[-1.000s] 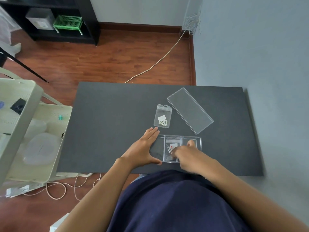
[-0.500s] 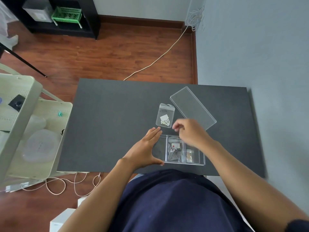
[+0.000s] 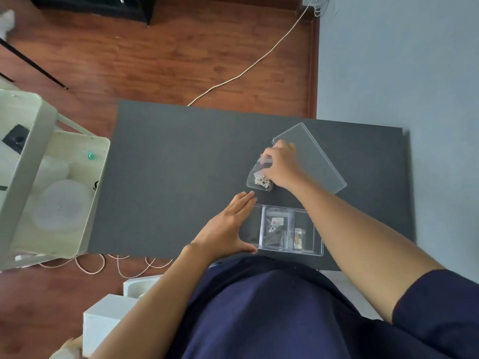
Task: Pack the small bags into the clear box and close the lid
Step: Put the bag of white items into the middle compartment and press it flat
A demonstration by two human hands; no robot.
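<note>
Right hand [image 3: 281, 165] pinching crinkly clear bag [image 3: 259, 177]; flat rectangular lid [image 3: 318, 156] beside.

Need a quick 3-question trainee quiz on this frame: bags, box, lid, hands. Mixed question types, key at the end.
1. True or false: the lid is already on the clear box.
2. Which hand is on the loose small bag? A) left hand B) right hand
3. Fill in: the left hand rests against the box's ___ end.

Key: 1 false, it lies on the table apart from the box; 2 B; 3 left.
</note>
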